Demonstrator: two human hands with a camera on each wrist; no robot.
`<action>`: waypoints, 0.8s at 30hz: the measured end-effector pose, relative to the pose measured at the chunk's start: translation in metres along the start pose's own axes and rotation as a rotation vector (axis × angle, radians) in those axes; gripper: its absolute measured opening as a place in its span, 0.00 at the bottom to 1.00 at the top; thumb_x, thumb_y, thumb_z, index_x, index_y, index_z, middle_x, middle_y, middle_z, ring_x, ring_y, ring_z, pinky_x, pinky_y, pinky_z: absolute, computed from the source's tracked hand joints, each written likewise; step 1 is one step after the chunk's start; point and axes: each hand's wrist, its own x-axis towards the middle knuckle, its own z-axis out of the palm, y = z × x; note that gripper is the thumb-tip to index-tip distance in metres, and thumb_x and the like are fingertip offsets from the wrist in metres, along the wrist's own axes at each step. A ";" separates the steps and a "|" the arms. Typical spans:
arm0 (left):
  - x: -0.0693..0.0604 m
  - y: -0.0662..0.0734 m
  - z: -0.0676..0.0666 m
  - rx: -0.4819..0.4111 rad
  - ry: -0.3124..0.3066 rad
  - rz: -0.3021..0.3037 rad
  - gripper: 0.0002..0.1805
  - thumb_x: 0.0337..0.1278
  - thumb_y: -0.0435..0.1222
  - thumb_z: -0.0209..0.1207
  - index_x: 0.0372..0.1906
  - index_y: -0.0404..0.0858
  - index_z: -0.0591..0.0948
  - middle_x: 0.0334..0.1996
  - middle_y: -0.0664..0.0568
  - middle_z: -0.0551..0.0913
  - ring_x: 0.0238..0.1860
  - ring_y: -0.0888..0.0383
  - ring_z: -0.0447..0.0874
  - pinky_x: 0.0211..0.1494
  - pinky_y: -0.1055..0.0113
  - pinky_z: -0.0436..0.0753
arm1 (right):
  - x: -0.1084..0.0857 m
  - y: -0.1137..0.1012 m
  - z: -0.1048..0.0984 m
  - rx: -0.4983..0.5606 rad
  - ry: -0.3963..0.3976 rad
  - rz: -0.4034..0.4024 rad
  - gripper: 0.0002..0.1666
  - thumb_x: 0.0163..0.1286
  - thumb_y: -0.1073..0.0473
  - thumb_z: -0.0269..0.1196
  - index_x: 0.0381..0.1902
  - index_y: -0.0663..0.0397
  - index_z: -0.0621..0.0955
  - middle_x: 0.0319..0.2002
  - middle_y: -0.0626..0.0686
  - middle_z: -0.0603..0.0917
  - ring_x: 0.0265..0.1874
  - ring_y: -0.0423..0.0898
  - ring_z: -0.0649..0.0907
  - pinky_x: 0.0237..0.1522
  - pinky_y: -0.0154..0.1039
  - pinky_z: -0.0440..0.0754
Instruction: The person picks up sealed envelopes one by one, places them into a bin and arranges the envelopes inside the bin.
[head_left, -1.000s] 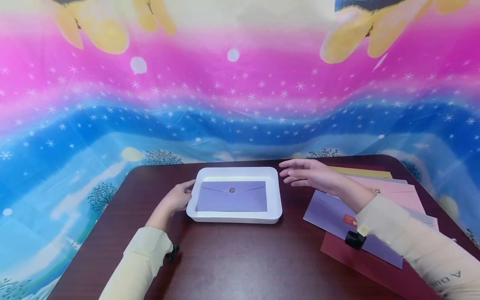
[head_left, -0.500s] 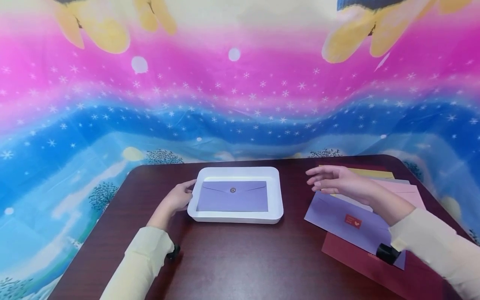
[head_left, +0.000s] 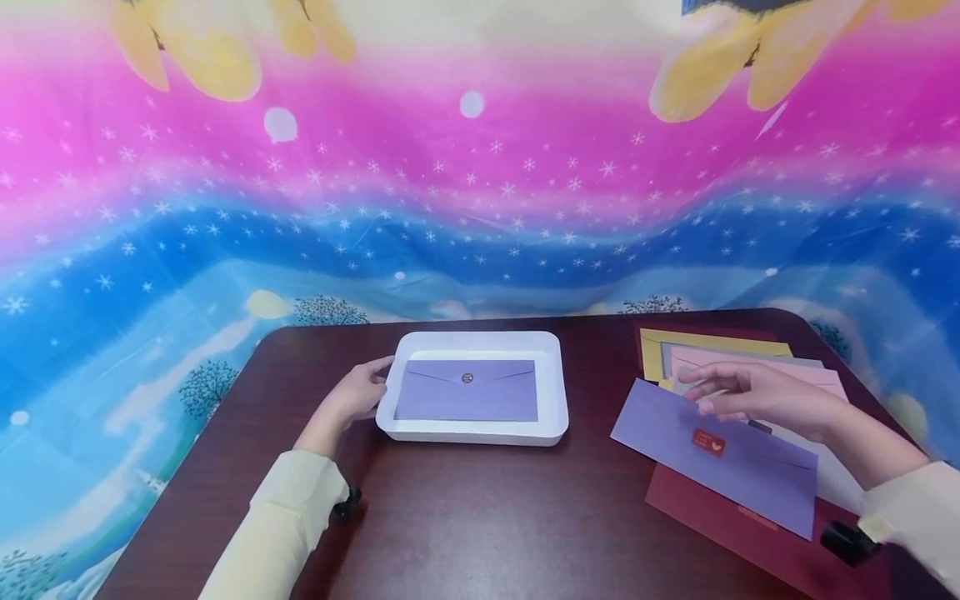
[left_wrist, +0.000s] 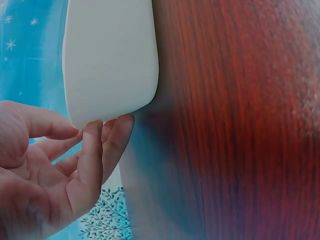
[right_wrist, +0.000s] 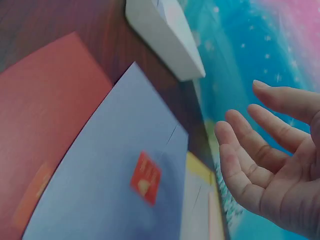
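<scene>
On the table stands a white tray (head_left: 471,437), with a purple envelope (head_left: 467,396) lying flat inside it. My left hand (head_left: 354,395) holds the tray at its left end. In the left wrist view, the thumb (left_wrist: 55,127) is at the rim and the fingertips bear on the end wall. My right hand (head_left: 761,398) hovers over a pile of envelopes with its fingers loosely bent, holding nothing. Just beneath it is a purple envelope with a red heart sticker (head_left: 708,442), seen close up in the right wrist view.
Around that sticker envelope lie a dark red envelope (head_left: 720,521), a yellow envelope (head_left: 652,354) and a pink envelope (head_left: 817,377), overlapping. Other pale ones are partly covered. A patterned cloth (head_left: 480,208) hangs behind the table's far edge.
My right hand has moved right and toward me, from beside the tray to above the envelope pile. The left hand stays at the tray.
</scene>
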 end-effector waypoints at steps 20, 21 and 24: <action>0.001 -0.002 -0.004 -0.023 -0.023 -0.014 0.35 0.70 0.26 0.44 0.81 0.37 0.58 0.66 0.28 0.71 0.62 0.39 0.76 0.54 0.48 0.83 | -0.040 0.049 -0.001 -0.181 0.044 -0.155 0.34 0.67 0.73 0.66 0.60 0.27 0.80 0.49 0.35 0.86 0.42 0.36 0.85 0.38 0.35 0.85; 0.001 -0.002 -0.004 -0.028 -0.028 -0.017 0.35 0.70 0.26 0.44 0.81 0.37 0.58 0.66 0.28 0.71 0.63 0.39 0.76 0.54 0.48 0.83 | -0.043 0.052 -0.002 -0.183 0.047 -0.156 0.36 0.66 0.73 0.67 0.59 0.24 0.80 0.48 0.35 0.85 0.41 0.37 0.85 0.38 0.34 0.84; 0.000 -0.002 -0.006 -0.042 -0.039 -0.019 0.35 0.72 0.27 0.45 0.82 0.37 0.57 0.66 0.28 0.72 0.63 0.38 0.76 0.54 0.49 0.83 | -0.049 0.057 -0.004 -0.226 0.085 -0.135 0.38 0.64 0.73 0.69 0.57 0.19 0.80 0.45 0.36 0.85 0.38 0.37 0.83 0.36 0.33 0.83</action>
